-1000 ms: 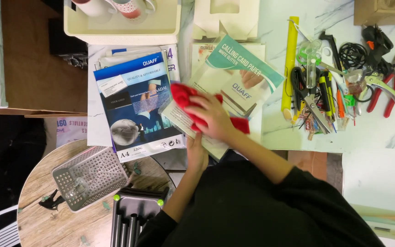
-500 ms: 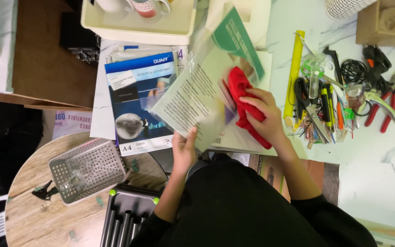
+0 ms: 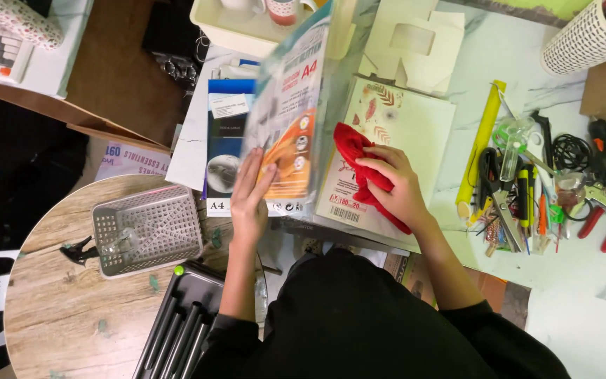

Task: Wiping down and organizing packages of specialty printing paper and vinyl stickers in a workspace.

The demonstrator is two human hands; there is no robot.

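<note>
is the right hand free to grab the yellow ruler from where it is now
Probably not straight away. The right hand is closed on a red cloth pressed to the leaf-patterned pack. The yellow ruler lies just beyond it with bare marble between, so the path looks open, but the hand is occupied.

Raised paper pack (image 3: 290,105) motion-blurred, hides tray (image 3: 226,31) corner; red cloth (image 3: 359,165) partly under right hand (image 3: 394,186), perhaps.

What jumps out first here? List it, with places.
The red cloth at centre, pressed by the right hand onto a white leaf-patterned pack. Just left of it, the left hand tilts a glossy paper pack up on edge, blurred. At right, a heap of tools lies on the marble table.
</note>
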